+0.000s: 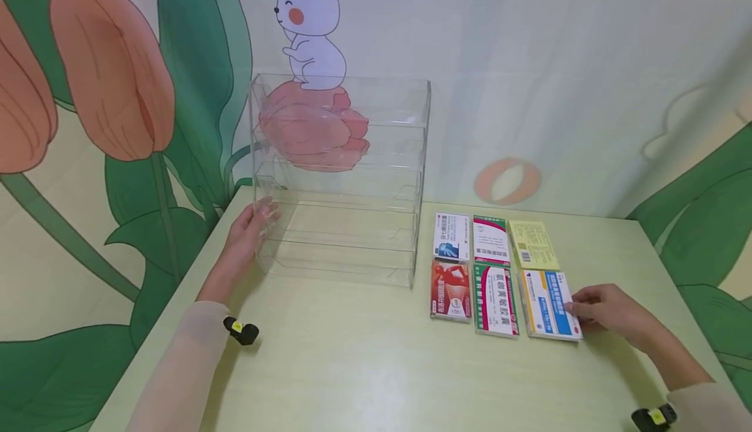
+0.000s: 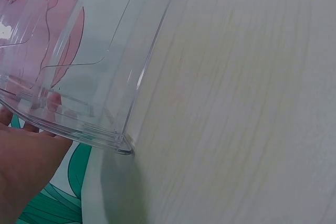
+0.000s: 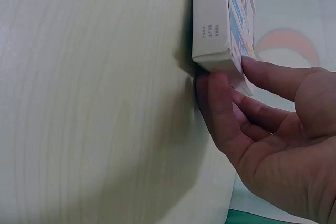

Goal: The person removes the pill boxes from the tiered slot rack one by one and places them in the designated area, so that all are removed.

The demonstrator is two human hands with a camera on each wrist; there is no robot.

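A clear acrylic tiered display rack (image 1: 335, 246) stands upright on the table, its shelves holding nothing. At its left side, my left hand (image 1: 249, 226) holds the edge; in the left wrist view some fingertips (image 2: 54, 100) show through the clear plastic. On the right, my right hand (image 1: 608, 311) pinches the right edge of a white, blue and orange medicine box (image 1: 549, 305). In the right wrist view the thumb (image 3: 270, 77) lies on the box's upper face and the other fingers are at its end and underside. That box is slightly tilted.
Beside it lie a green-and-white medicine box (image 1: 496, 301) and a red one (image 1: 450, 292). Behind are a white-and-blue box (image 1: 451, 236), another green-and-white box (image 1: 491, 241) and a yellow box (image 1: 533, 245). A printed curtain (image 1: 558, 92) hangs behind the table (image 1: 364, 367).
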